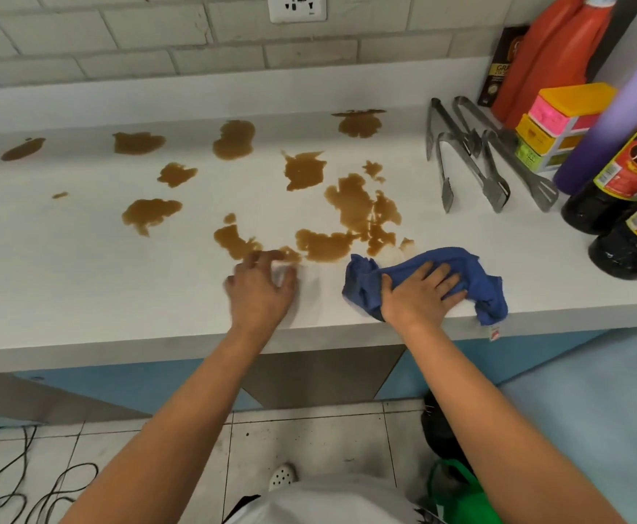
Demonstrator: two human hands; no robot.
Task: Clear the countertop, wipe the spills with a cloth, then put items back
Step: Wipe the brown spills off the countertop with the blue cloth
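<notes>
Both bare arms reaching forward, left hand (260,291) palm down, fingers spread and slightly blurred; right hand (421,296) palm down, fingers splayed, pressing flat

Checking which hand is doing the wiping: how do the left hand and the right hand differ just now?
The right hand lies flat on the blue cloth, pressing it to the countertop; the left hand rests bare on the countertop with no cloth. The left hand's fingertips touch a brown spill; the right hand sits just short of the spills. The left hand looks motion-blurred, the right sharp. Both are open, palms down, near the front edge.
</notes>
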